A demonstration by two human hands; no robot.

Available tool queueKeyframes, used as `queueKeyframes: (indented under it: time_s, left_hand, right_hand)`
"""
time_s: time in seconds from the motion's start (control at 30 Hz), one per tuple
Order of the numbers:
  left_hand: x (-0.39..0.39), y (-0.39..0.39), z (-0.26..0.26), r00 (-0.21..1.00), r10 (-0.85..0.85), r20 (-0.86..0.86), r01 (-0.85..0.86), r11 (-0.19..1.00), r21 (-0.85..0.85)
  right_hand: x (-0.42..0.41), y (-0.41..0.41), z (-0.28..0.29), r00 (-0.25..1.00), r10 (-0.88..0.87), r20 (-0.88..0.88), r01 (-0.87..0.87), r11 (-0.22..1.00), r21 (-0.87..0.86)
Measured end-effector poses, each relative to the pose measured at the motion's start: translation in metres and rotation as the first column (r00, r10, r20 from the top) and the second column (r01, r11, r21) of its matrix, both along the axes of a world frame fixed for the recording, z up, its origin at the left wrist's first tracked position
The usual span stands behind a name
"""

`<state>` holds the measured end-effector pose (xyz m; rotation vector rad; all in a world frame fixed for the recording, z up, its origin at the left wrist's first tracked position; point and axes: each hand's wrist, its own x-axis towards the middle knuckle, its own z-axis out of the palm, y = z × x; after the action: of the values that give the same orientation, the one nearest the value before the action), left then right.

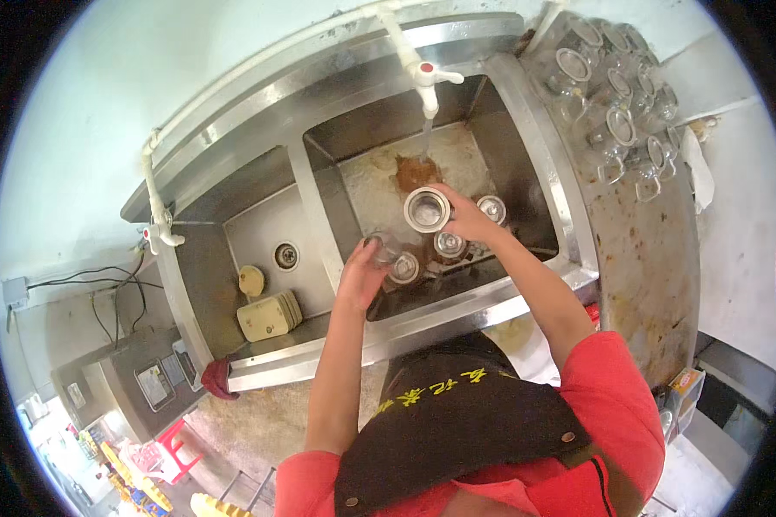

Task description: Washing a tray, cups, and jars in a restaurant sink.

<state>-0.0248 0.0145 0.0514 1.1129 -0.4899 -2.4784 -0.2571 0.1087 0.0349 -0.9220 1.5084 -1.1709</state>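
Note:
My right hand point(471, 220) grips a round cup or canister with a metal-looking rim point(425, 210), its mouth facing up, above the right sink basin point(375, 187). My left hand point(359, 274) holds a clear glass vessel point(387, 247), partly blurred, at the near left of that basin. Below the hands stand a glass point(404, 267), another glass point(451, 244) and a third glass point(491, 209) near the right wall. Water runs from the white tap point(429, 87) onto a brown patch point(417, 173) of the basin floor.
Several glass mugs or jugs point(621, 126) crowd the far end of the stained metal counter point(646, 258) on the right. The left basin point(252, 223) holds stacked pale rectangular pieces point(268, 316) and a round pale piece point(251, 281). A dark red cloth point(216, 379) hangs at the sink's left corner.

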Motion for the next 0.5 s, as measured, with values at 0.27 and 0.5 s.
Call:
queueKeyframes:
  time_s: [0.27, 0.5]
  left_hand:
    - [0.003, 0.01, 0.048, 0.979, 0.02, -0.201, -0.004, 0.997, 0.083]
    - [0.007, -0.005, 0.032, 0.992, 0.025, -0.121, -0.013, 0.995, 0.099]
  right_hand:
    - [0.051, 0.001, 0.013, 0.998, -0.002, -0.064, -0.012, 0.973, -0.23]
    - [0.073, -0.025, 0.04, 0.954, 0.164, -0.25, -0.188, 0.979, -0.077]
